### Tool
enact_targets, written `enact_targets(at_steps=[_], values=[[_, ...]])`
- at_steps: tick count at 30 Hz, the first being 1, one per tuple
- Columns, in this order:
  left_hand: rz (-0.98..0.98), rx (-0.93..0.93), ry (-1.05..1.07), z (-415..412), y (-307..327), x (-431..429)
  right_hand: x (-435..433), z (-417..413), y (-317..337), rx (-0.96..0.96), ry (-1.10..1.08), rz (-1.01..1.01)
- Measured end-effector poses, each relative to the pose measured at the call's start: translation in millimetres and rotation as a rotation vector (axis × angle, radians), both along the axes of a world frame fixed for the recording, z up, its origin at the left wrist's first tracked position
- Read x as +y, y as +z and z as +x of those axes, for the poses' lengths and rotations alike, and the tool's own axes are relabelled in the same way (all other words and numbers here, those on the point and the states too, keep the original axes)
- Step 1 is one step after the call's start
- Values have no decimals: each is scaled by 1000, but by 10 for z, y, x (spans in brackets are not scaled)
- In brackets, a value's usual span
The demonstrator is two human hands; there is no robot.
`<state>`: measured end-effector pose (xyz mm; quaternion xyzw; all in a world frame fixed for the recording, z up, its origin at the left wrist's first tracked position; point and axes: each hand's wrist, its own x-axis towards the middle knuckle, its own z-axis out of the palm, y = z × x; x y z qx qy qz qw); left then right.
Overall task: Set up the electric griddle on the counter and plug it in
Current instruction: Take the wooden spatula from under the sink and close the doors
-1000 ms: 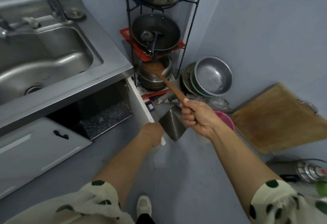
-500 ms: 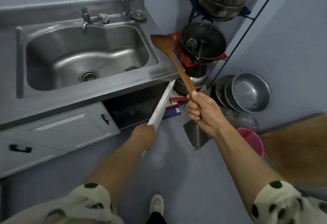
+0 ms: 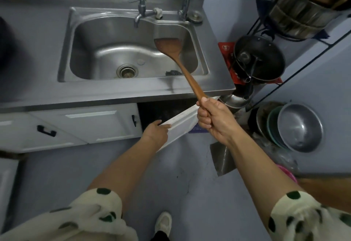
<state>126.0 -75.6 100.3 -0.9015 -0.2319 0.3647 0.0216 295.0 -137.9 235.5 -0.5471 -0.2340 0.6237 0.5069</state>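
Observation:
My right hand (image 3: 213, 120) is shut on the handle of a wooden spatula (image 3: 175, 56), whose flat blade is raised over the right side of the steel sink (image 3: 106, 31). Fingers of my left hand (image 3: 156, 131) rest on the edge of a white cabinet door (image 3: 182, 121) that stands partly open below the sink, with a dark cupboard space (image 3: 161, 110) behind it. No electric griddle shows in the head view. A dark round object (image 3: 3, 39) is cut off at the left edge of the counter (image 3: 38, 81).
At the right a black wire rack (image 3: 266, 24) holds a dark pan (image 3: 260, 58) and a steel pot (image 3: 298, 18). Steel bowls (image 3: 298, 128) lean on the floor by the wall. A metal sheet (image 3: 221, 160) lies on the floor. Closed cabinet doors (image 3: 95, 124) are left.
The spatula has swung from the rack up and left over the sink. My view has turned left toward the counter. The left hand has pushed the cabinet door toward closing.

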Motion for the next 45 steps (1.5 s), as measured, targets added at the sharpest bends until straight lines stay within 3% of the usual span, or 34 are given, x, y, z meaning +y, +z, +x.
enact_targets(at_steps=[12, 24, 37, 41, 45], values=[[179, 198, -42, -85, -4, 408, 478, -23, -166, 29, 127, 8], [319, 247, -8, -102, -108, 625, 664, 40, -275, 23, 169, -9], [334, 305, 66, -132, -330, 688, 743, -43, -282, -17, 171, -42], [314, 259, 73, -152, -353, 712, 763, -60, -289, -23, 179, -43], [171, 49, 176, -82, -232, 712, 746, -103, -258, -27, 182, -48]])
